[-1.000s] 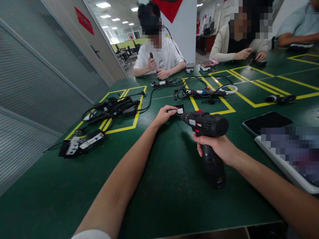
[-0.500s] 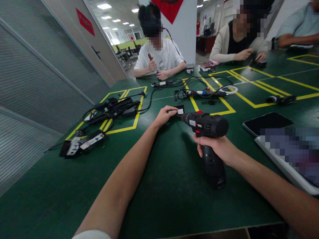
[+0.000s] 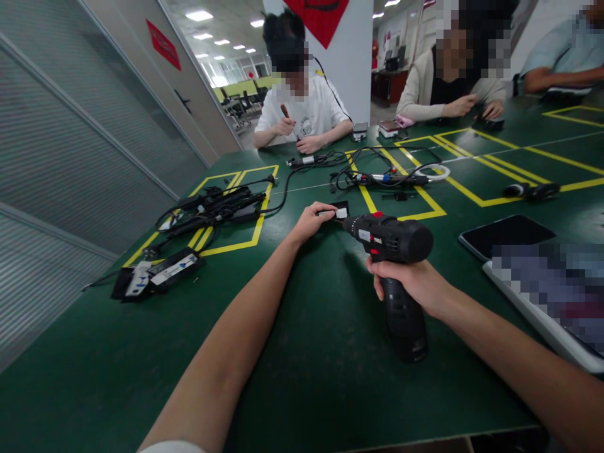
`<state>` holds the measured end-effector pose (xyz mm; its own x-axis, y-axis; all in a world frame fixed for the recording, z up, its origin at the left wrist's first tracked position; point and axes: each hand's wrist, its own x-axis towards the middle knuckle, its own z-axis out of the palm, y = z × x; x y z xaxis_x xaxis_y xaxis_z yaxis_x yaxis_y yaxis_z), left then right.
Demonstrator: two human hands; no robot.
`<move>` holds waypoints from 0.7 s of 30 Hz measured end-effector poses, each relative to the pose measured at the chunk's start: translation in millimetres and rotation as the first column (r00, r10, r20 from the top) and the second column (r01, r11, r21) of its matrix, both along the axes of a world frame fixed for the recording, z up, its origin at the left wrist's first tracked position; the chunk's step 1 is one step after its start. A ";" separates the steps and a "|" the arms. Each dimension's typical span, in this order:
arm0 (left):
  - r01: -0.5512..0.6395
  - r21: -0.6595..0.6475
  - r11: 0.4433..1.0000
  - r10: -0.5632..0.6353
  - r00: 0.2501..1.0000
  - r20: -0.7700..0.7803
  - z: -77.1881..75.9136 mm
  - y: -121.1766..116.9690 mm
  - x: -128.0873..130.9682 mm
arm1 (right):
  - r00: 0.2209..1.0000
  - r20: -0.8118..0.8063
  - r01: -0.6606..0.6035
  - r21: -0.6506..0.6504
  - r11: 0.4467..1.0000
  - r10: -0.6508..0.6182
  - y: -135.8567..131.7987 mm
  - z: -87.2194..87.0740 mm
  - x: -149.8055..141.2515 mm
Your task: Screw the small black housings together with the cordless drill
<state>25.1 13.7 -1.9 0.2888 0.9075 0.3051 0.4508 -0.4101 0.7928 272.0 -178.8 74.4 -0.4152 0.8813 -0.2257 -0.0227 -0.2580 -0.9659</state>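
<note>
My right hand (image 3: 413, 283) is wrapped round the grip of a black cordless drill (image 3: 394, 242) with red trim, its nose pointing left and away from me. The drill's tip meets a small black part with a white label (image 3: 337, 211) lying on the green table (image 3: 302, 352). My left hand (image 3: 309, 220) is closed on that part and presses it against the table, the fingers curled over its near edge.
A pile of black adapters and cables (image 3: 214, 204) lies at the left inside yellow tape marks, with an opened unit (image 3: 158, 270) nearer. A phone (image 3: 507, 233) and a tablet (image 3: 550, 296) lie at the right. Three people sit along the far side, working with tools.
The camera has tilted slightly. Both hands and the drill have stayed in place on the small part. The person opposite has lowered a tool a little.
</note>
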 end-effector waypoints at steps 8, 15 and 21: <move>-0.009 -0.006 1.000 0.009 1.000 0.006 -0.9 1.1 -0.1 | 1.000 -0.001 -0.003 0.010 1.000 0.003 -0.1 1.6 0.2; -0.007 0.005 1.000 0.007 1.000 0.003 -2.7 2.7 -0.1 | 1.000 0.001 0.006 0.016 1.000 -0.006 0.5 0.8 -0.8; 0.003 0.018 1.000 -0.003 1.000 -0.031 1.7 -1.2 0.8 | 1.000 -0.006 -0.002 0.004 1.000 0.002 0.6 0.0 -0.2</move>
